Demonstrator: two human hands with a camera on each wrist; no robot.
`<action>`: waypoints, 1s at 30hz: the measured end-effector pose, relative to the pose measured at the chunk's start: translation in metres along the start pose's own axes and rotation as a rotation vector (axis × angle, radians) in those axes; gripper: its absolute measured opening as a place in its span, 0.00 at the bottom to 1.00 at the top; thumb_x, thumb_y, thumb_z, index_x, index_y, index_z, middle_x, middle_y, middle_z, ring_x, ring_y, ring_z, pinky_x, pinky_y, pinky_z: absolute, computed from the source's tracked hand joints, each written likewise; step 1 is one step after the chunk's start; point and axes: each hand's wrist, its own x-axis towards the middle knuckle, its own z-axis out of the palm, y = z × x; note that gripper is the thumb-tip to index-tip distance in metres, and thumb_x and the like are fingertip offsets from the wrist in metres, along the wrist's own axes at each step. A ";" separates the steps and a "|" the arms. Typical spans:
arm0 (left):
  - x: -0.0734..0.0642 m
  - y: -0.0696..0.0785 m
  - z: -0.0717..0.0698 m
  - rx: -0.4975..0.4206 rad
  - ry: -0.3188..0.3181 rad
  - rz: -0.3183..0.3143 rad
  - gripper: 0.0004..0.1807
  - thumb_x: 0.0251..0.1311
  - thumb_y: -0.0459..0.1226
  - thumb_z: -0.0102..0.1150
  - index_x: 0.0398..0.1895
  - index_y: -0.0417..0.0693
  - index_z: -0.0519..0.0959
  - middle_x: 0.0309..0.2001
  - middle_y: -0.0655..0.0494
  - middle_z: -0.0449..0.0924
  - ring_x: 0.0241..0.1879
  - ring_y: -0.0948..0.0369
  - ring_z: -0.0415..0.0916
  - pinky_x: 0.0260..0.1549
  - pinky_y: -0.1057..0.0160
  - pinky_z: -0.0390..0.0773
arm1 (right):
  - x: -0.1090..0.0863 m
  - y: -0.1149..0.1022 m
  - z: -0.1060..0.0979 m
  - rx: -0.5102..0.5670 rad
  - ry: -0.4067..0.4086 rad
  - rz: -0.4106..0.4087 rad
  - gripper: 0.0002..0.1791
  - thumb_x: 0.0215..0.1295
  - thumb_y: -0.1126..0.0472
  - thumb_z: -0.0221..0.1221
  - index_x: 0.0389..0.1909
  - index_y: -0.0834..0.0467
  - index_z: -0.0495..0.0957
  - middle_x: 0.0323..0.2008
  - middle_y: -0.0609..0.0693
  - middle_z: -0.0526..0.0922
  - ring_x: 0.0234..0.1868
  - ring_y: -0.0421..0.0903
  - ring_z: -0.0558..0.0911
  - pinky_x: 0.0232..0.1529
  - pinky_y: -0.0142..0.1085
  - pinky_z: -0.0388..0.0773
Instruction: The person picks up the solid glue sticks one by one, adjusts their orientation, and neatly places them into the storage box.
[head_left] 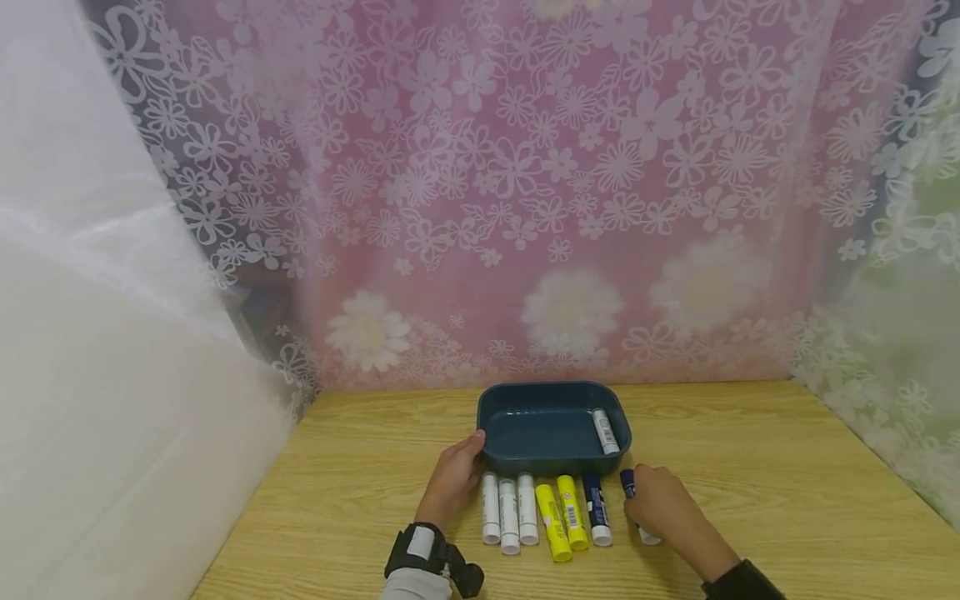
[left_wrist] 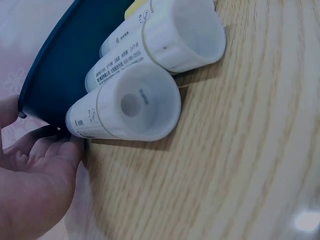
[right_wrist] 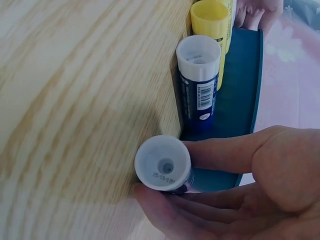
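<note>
My left hand (head_left: pixel 450 477) holds the near left corner of a dark blue-green tray (head_left: pixel 551 464), its thumb at the rim and its fingers lower on the outside. With my right hand (head_left: pixel 669 507) I pinch a dark blue glue stick with a white end (right_wrist: pixel 159 159) between thumb and fingers, right of the row; the hand hides part of it in the head view. Another dark blue glue stick (head_left: pixel 597 510) lies just left of it. Beside that are two yellow glue sticks (head_left: pixel 572 512) and three white glue sticks (head_left: pixel 508 517). One white glue stick (head_left: pixel 605 432) lies inside the tray at its right.
The row of glue sticks lies along the tray's near side on a wood-grain table (head_left: pixel 750 467). A flowered curtain (head_left: pixel 525 208) hangs behind the table's far edge. Pale sheeting (head_left: pixel 135 375) borders the left side.
</note>
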 end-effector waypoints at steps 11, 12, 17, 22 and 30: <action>-0.003 -0.004 0.000 -0.009 0.000 0.013 0.37 0.79 0.53 0.43 0.76 0.32 0.60 0.76 0.34 0.57 0.76 0.37 0.53 0.73 0.36 0.55 | -0.001 0.001 0.000 0.020 0.003 0.007 0.12 0.55 0.70 0.63 0.38 0.75 0.76 0.24 0.55 0.76 0.22 0.44 0.78 0.19 0.33 0.75; -0.003 -0.004 0.000 -0.011 0.000 0.013 0.37 0.79 0.53 0.43 0.76 0.32 0.60 0.76 0.34 0.57 0.76 0.37 0.53 0.73 0.36 0.55 | -0.001 0.000 0.000 0.022 0.003 0.011 0.12 0.55 0.70 0.62 0.37 0.75 0.76 0.24 0.54 0.76 0.21 0.44 0.78 0.19 0.33 0.75; -0.001 -0.004 0.001 -0.021 -0.002 0.017 0.36 0.79 0.52 0.43 0.75 0.31 0.60 0.76 0.34 0.57 0.76 0.37 0.54 0.73 0.36 0.55 | 0.000 0.001 0.000 0.006 0.008 0.009 0.12 0.55 0.70 0.63 0.37 0.75 0.76 0.24 0.54 0.76 0.22 0.45 0.78 0.20 0.34 0.76; 0.000 -0.002 0.002 -0.024 0.004 0.007 0.36 0.79 0.51 0.43 0.76 0.31 0.59 0.76 0.34 0.57 0.76 0.38 0.53 0.73 0.37 0.56 | 0.000 0.004 -0.002 0.016 0.024 -0.003 0.12 0.54 0.69 0.64 0.36 0.73 0.77 0.23 0.53 0.76 0.22 0.45 0.77 0.20 0.35 0.75; -0.002 0.001 0.001 -0.011 0.000 0.006 0.36 0.79 0.51 0.43 0.75 0.31 0.60 0.76 0.34 0.58 0.76 0.38 0.54 0.73 0.37 0.55 | 0.001 0.003 -0.009 0.035 0.002 0.036 0.14 0.56 0.69 0.64 0.39 0.75 0.76 0.25 0.55 0.76 0.22 0.45 0.78 0.20 0.34 0.76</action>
